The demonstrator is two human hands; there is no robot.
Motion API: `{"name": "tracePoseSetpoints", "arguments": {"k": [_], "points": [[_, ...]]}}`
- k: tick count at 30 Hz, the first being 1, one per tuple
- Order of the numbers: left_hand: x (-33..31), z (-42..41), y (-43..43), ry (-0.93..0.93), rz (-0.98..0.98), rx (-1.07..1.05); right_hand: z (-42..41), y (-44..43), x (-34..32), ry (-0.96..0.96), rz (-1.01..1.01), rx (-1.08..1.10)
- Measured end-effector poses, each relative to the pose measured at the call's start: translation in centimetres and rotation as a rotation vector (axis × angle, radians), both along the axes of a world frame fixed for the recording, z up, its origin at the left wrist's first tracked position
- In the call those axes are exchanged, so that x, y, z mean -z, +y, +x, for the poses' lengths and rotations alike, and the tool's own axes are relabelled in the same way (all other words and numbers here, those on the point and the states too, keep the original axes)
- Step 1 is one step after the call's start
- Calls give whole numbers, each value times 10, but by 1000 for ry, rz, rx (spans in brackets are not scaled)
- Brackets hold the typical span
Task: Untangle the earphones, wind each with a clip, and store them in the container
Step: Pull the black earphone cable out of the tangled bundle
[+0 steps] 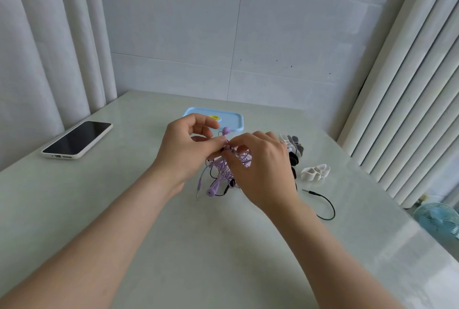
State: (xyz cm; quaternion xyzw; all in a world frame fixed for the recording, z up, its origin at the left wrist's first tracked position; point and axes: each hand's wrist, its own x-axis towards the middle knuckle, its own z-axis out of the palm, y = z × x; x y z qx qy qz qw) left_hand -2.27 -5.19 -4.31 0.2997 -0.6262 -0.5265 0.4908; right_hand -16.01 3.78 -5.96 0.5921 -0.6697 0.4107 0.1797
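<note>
Purple cord sits pinched in the left hand (185, 149); the earphones (221, 174) dangle knotted over the table (173, 246), just before the blue container (236, 119). Right hand (260, 167) pinches alongside. Untangling step, I'd say: next, tease one strand loose. Clips (315, 172) wait rightward.

the left hand (185, 152) and right hand (263, 172) were bare. above the table (154, 254), both forearms (99, 231) were uncovered along their whole visible length.
</note>
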Motion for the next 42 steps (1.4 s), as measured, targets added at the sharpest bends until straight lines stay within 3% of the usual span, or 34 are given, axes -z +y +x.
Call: {"name": "tracePoseSetpoints", "arguments": {"k": [7,10,16,28,31,36,39,42], "points": [[-1,4,3,-20,11,148,-4,-2,3,-127,23,-16],[0,2,3,-14,14,94,-5,0,0,-166,30,-33],[-3,1,0,196,237,80,-6,-2,7,-49,135,-40],[-9,3,8,246,261,236,-8,-6,10,10,54,91],[-4,2,4,97,49,146,-12,-6,9,43,92,93],[12,0,-3,-454,-683,-165,-14,-7,10,26,76,43],[22,-2,0,-605,-862,-201,-19,-9,12,-4,45,23],[21,-1,-5,-597,-981,-247,-21,-9,11,-9,32,17]]}}
